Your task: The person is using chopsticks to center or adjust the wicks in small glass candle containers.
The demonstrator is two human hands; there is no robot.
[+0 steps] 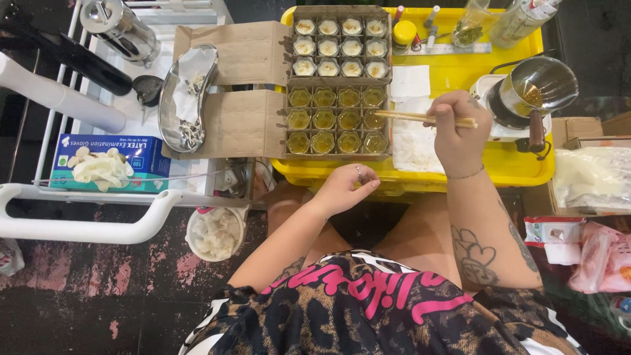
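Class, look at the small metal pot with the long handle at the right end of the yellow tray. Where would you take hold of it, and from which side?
Grip the metal pot by its dark handle, coming from the near side, the person's side. The handle sticks out toward the person, clear of the pot's open mouth and contents, and nothing covers it.

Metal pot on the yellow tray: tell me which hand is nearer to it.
Right. The right hand, holding chopsticks, is just left of the metal pot. The left hand sits farther off, at the tray's near edge.

A makeshift food-preparation stall was suggested by a yellow tray (460, 72), filled cup boxes (338, 121) and a glove box (108, 161).
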